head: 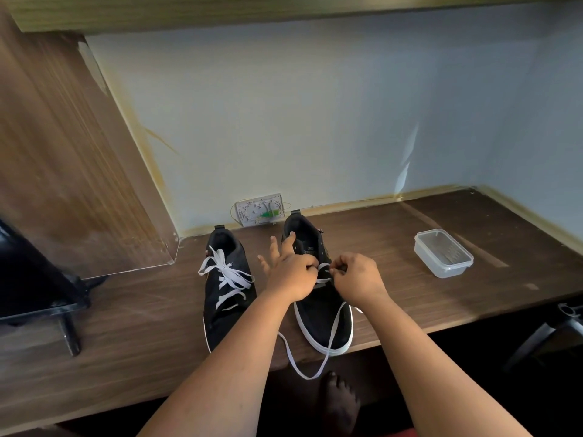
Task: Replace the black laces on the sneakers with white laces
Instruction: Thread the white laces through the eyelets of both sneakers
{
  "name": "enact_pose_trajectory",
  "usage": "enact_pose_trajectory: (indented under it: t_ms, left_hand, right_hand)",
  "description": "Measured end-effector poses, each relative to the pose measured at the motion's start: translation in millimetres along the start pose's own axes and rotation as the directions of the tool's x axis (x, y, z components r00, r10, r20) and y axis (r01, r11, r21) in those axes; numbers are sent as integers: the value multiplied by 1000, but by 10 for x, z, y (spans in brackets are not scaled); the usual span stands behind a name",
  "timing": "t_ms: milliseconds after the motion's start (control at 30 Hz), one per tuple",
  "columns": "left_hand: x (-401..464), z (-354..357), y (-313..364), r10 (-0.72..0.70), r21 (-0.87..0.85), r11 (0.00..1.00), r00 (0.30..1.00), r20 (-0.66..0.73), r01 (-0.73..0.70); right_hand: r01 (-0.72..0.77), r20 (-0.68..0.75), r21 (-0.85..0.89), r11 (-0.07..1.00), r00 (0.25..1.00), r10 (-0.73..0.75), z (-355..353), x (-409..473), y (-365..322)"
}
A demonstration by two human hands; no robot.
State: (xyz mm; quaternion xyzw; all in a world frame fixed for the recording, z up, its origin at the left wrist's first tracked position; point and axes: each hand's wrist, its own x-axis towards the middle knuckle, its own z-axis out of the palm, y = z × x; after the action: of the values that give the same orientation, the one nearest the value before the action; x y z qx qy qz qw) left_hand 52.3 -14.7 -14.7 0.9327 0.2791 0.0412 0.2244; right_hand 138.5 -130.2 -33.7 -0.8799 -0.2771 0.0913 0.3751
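Brown wood makes up the desk (126,326), and a pale wall stands behind it with a small white socket plate (260,210) low down. Two black sneakers sit side by side on the desk with their toes toward the person. The left sneaker (225,288) already has a white lace (225,275) crossed through its holes and tied in a loose bow. The right sneaker (318,298) is only part laced. Its white lace (315,357) goes through the lower holes, and a long loop of it hangs down past the front edge of the desk. The left hand (290,272) rests on the right sneaker's inner side; its thumb and one finger pinch the lace near the tongue, and its other fingers stick out straight toward the heel. The right hand (358,275) is curled tight, and its fingertips pinch the lace just beside the left hand. The two hands are almost touching over the middle of the shoe. A clear plastic box (443,252) with a lid sits well apart on the right side of the desk. A dark stand (67,323) with a flat black screen sits at the far left. A bare foot (339,402) shows below the desk edge.
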Motion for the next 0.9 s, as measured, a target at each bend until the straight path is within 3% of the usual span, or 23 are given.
enact_pose_trajectory:
  t_ms: [200,500,767,833,900]
  left_hand:
    - [21,51,-50,-2,-14,1000,1000,-8,2]
    - [8,34,-31,34,78,996,999,-2,-34]
    - [-9,-80,-62,92,98,992,979,-184,-75]
    - [28,-174,-138,26,13,1000,976,-217,-24]
    - [53,-283,-244,-86,-291,956,974,-209,21]
  right_hand:
    - [96,6,34,995,995,-96,18,-19,-23]
    - [62,46,103,993,997,-67,-57,-43,56]
    - [-12,-15,136,991,1000,14,-26,-13,40]
    - [-32,-53,115,993,998,38,-33,-3,68]
    - [-73,-76,105,992,994,81,-59,10,92]
